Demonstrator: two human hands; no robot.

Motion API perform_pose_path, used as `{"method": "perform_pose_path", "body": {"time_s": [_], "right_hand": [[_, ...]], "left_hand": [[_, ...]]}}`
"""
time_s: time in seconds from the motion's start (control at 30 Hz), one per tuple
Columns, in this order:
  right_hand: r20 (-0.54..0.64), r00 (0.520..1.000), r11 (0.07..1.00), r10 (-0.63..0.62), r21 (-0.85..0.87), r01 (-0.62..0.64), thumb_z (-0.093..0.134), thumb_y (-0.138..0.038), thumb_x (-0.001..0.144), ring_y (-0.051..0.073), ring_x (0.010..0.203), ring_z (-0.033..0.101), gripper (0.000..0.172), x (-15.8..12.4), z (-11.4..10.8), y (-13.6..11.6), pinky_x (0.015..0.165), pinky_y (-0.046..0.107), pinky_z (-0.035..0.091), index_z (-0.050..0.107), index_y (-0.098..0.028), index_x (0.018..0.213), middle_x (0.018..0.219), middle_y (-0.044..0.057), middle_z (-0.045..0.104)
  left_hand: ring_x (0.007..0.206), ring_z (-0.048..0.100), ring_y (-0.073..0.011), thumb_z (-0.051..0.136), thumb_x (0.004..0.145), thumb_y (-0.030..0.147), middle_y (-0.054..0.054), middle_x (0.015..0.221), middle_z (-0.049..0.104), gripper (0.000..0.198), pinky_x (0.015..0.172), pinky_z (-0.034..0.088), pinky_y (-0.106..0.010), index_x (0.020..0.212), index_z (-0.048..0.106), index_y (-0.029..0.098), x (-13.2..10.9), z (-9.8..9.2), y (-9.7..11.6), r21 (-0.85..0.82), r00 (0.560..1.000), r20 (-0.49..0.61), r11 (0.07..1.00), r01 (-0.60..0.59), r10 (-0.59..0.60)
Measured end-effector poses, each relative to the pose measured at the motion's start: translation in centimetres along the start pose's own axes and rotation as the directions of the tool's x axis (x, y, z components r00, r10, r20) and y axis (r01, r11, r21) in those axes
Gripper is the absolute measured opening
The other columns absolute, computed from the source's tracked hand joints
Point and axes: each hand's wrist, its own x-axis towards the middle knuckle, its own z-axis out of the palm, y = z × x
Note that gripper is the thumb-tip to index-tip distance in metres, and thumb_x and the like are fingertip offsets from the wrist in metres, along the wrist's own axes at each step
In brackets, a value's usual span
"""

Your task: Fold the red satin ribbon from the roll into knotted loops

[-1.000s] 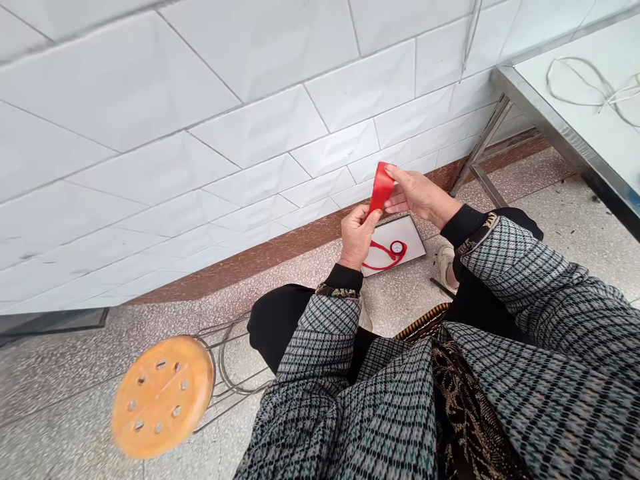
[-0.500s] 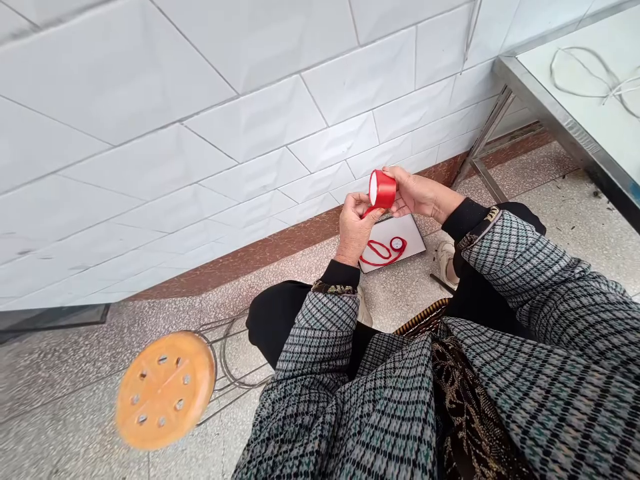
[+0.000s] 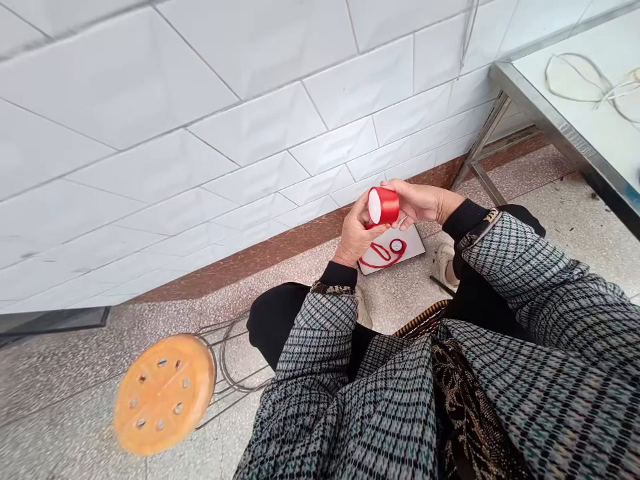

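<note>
Between my two hands is a roll of red ribbon [image 3: 389, 205], its white round end facing left. My left hand [image 3: 356, 230] is closed at the roll's left and lower side, thumb beneath it. My right hand [image 3: 417, 200] grips the roll from the right, fingers on its top and far side. Below them a white flat board or box [image 3: 413, 243] with a dark edge lies on the floor. On it rests a looped red cord [image 3: 373, 262] with a small round white-faced piece [image 3: 397, 246] ringed in red.
A white tiled wall [image 3: 260, 127] rises in front. To the right stands a metal-framed table [image 3: 545, 97] with a white cable [image 3: 575, 99] on it. At lower left lies an orange stool [image 3: 165, 393] with a wire frame. My shoes flank the board.
Both hands have come down slightly with the roll. My left hand has moved up against it, and the ribbon strip seen earlier between thumb and fingers is now mostly hidden.
</note>
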Motion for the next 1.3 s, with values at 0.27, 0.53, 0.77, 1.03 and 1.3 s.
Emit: {"method": "perform_pose_path", "body": {"time_s": [0.27, 0.53, 0.77, 1.03, 1.3], "right_hand": [[-0.027, 0.945, 0.94, -0.327, -0.111, 0.322, 0.074, -0.052, 0.105, 0.019, 0.104, 0.079, 0.04, -1.0, 0.0, -0.1, 0.075, 0.023, 0.067, 0.068, -0.026, 0.135, 0.127, 0.007, 0.08], [-0.189, 0.899, 0.915, -0.395, -0.165, 0.367, 0.072, -0.027, 0.103, 0.014, 0.086, 0.07, 0.029, 0.4, 1.6, 0.6, 0.07, 0.02, 0.064, 0.064, -0.023, 0.131, 0.106, 0.003, 0.075], [-0.251, 0.878, 0.91, -0.407, -0.196, 0.366, 0.07, -0.038, 0.106, 0.016, 0.085, 0.069, 0.02, 0.3, 2.0, 0.4, 0.065, 0.021, 0.061, 0.067, -0.021, 0.114, 0.098, 0.005, 0.073], [-0.479, 0.819, 0.937, -0.315, -0.022, 0.348, 0.069, -0.024, 0.105, 0.013, 0.073, 0.069, 0.009, 1.1, 2.0, -0.5, 0.067, 0.025, 0.061, 0.063, -0.018, 0.11, 0.086, 0.0, 0.069], [-0.43, 0.869, 0.946, -0.247, 0.09, 0.313, 0.065, -0.049, 0.11, 0.018, 0.074, 0.073, 0.034, 1.3, 1.0, -0.1, 0.082, 0.033, 0.065, 0.065, -0.019, 0.095, 0.086, 0.006, 0.076]], "left_hand": [[0.04, 0.027, -0.0024, 0.098, 0.07, 0.065, 0.011, 0.059, 0.053, 0.088, 0.037, 0.022, -0.022, 0.142, 0.071, 0.024, 0.0, 1.2, 1.4, -0.226, 0.976, -0.105, 0.96, 0.165, -0.193], [0.038, 0.024, -0.0021, 0.098, 0.067, 0.069, 0.012, 0.056, 0.049, 0.072, 0.038, 0.017, -0.024, 0.117, 0.076, 0.022, 0.2, 2.8, 2.5, -0.292, 0.955, -0.155, 0.936, 0.199, -0.252], [0.04, 0.024, -0.004, 0.095, 0.074, 0.067, 0.012, 0.054, 0.045, 0.066, 0.04, 0.018, -0.024, 0.117, 0.075, 0.022, 0.1, 2.8, 2.2, -0.265, 0.953, -0.165, 0.942, 0.204, -0.253], [0.041, 0.027, -0.0043, 0.093, 0.081, 0.06, 0.012, 0.053, 0.043, 0.049, 0.04, 0.016, -0.02, 0.101, 0.07, 0.022, -0.3, 3.8, 2.2, -0.226, 0.896, -0.321, 0.944, 0.242, -0.306], [0.05, 0.044, -0.0085, 0.076, 0.088, 0.08, 0.005, 0.052, 0.049, 0.063, 0.053, 0.037, -0.024, 0.08, 0.075, 0.018, -1.3, 4.6, 0.8, -0.114, 0.966, -0.152, 0.974, 0.195, -0.211]]}}
